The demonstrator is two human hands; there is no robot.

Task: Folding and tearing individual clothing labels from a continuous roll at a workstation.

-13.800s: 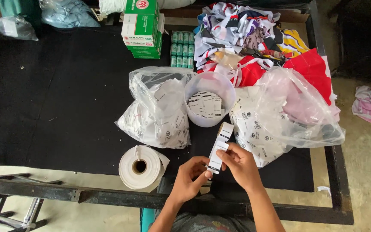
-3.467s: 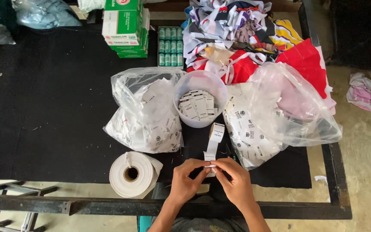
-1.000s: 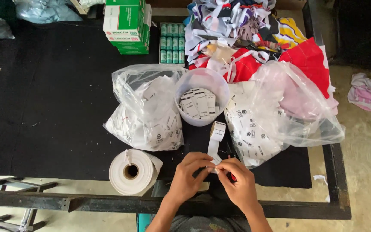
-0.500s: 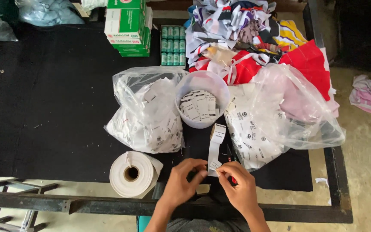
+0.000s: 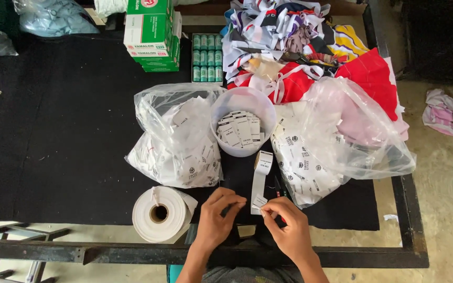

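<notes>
A white strip of printed labels (image 5: 260, 175) runs from a small curl near the white tub (image 5: 243, 107) down to my hands at the table's front edge. My right hand (image 5: 285, 225) pinches the strip's lower end between thumb and fingers. My left hand (image 5: 217, 217) is curled just left of it, fingertips close to the same end; whether it touches the strip I cannot tell. The tub holds several loose cut labels (image 5: 238, 130).
Clear plastic bags of labels lie left (image 5: 176, 141) and right (image 5: 336, 144) of the tub. A white tape roll (image 5: 159, 214) sits front left. Green boxes (image 5: 150, 34), a tray of small green spools (image 5: 206, 57) and a pile of coloured fabric (image 5: 310, 47) are behind.
Over the earlier frames my hands stay at the strip's lower end, shifting slightly; the strip's curled top stays near the tub. Nothing else on the table has moved.
</notes>
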